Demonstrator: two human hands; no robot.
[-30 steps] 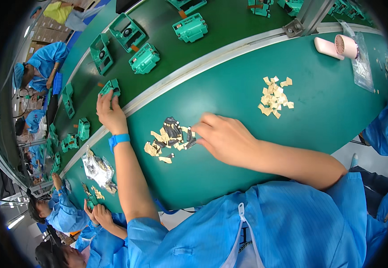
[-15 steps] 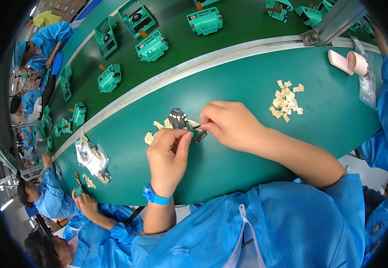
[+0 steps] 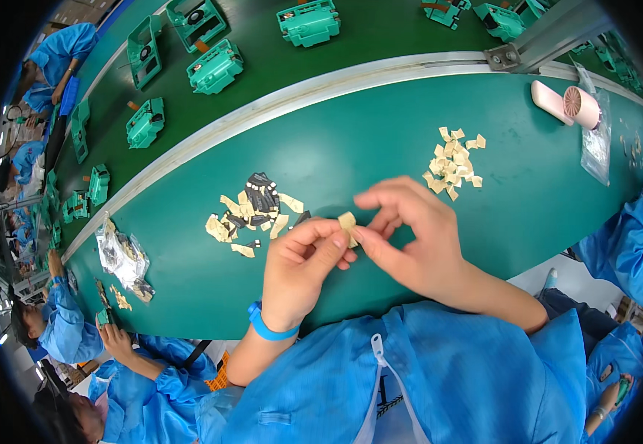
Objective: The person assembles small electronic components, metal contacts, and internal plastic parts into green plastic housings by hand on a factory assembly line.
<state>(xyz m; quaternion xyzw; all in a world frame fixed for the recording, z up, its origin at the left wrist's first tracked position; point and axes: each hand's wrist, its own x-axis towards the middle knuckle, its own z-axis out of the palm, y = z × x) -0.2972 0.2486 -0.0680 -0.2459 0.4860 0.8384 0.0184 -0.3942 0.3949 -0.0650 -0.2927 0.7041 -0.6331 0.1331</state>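
Note:
Between the fingertips of my left hand [image 3: 304, 270] is a small beige paper-like piece [image 3: 347, 220], pinched and held upright. The thumb of my right hand [image 3: 417, 237] touches that piece from the right, while its index finger is stretched out and apart from the thumb. Whether something dark lies behind the beige piece, I cannot tell. Left of my hands lies a mixed pile of beige pieces [image 3: 218, 228] and flat black pieces [image 3: 263, 194] with small white ends. A second pile of beige pieces [image 3: 451, 164] is on the table to the right.
A metal rail [image 3: 299, 90] borders the green table [image 3: 321, 159]; beyond it, green plastic housings [image 3: 216, 66] stand on a dark green belt. A clear bag [image 3: 123, 255] lies at left, a pink handheld fan [image 3: 582, 107] at far right. Co-workers in blue sit on both sides.
My right hand has moved away from the black pieces, down and right, and its index finger has spread. My left hand has shifted right and now pinches a beige piece. The view has shifted slightly.

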